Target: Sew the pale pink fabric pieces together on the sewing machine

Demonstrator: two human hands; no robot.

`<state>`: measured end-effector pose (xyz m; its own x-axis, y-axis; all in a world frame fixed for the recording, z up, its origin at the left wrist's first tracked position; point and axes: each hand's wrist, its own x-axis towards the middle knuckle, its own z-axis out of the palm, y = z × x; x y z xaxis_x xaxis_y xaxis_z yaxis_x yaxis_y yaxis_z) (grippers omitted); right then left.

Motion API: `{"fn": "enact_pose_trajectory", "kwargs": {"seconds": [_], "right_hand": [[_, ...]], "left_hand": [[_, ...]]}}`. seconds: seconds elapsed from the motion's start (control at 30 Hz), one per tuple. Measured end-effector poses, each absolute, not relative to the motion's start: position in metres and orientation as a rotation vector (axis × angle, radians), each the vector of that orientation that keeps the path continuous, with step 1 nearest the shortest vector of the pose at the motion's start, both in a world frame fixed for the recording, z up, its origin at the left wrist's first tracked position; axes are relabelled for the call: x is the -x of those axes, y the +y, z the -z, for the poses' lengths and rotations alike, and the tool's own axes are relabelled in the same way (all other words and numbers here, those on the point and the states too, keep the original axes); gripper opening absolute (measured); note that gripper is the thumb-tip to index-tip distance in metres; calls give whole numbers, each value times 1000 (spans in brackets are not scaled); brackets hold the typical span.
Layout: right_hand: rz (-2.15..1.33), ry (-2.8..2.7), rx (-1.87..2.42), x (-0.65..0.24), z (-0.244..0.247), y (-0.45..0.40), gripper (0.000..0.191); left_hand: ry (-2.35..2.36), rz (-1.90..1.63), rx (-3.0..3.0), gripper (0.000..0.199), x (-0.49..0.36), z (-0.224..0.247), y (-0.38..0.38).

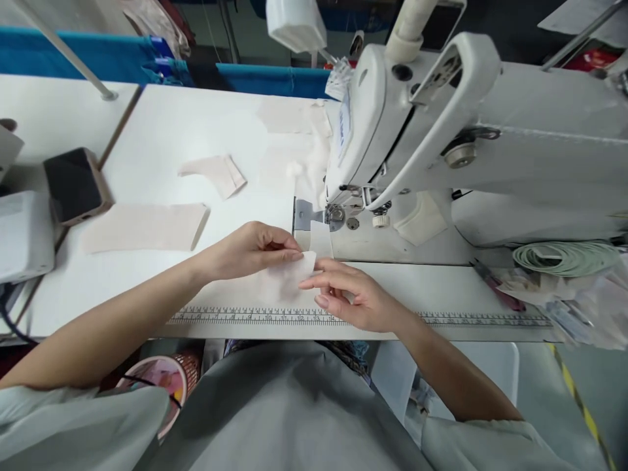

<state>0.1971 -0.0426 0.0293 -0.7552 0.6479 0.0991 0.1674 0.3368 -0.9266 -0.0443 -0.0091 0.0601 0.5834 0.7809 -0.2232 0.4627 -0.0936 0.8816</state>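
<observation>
Between my hands, in front of the sewing machine (373,131), is a small pale fabric piece (287,281). My left hand (258,248) pinches its upper edge between thumb and fingers. At the piece's right side is my right hand (350,294), its fingers apart and partly spread, the fingertips close to the fabric; whether they touch it is unclear. A narrow white strip (321,239) lies under the presser foot area and runs toward my hands. Pale cut pieces lie on the left of the table, one curved (216,173) and one long (147,227).
A measuring tape (245,316) runs along the table's front edge. At the left stands a dark-topped box (76,183). Scissors (498,284) and a coiled green cord (564,258) lie at the right. Below are a pink basket (189,373) and a white bin (513,373).
</observation>
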Motion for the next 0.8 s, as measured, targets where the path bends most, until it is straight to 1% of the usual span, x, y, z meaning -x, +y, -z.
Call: {"fn": "enact_pose_trajectory", "kwargs": {"seconds": [0.07, 0.2, 0.3, 0.47, 0.8], "right_hand": [[-1439, -2087, 786, -199, -27, -43, 28], [-1499, -1903, 1063, -205, -26, -42, 32], [-1553, -1819, 1170, -209, -27, -39, 34], [-1603, -1732, 1195, -207, -20, -34, 36], [-1621, -1721, 1244, -203, -22, -32, 32]], "left_hand": [[1085, -361, -1740, 26, 30, -59, 1], [1255, -340, -1848, 15, 6, -54, 20], [1344, -350, -1969, 10, -4, -49, 29], [1410, -330, -2143, 10, -6, -37, 37], [1485, -276, -2136, 13, -8, -33, 40]]}}
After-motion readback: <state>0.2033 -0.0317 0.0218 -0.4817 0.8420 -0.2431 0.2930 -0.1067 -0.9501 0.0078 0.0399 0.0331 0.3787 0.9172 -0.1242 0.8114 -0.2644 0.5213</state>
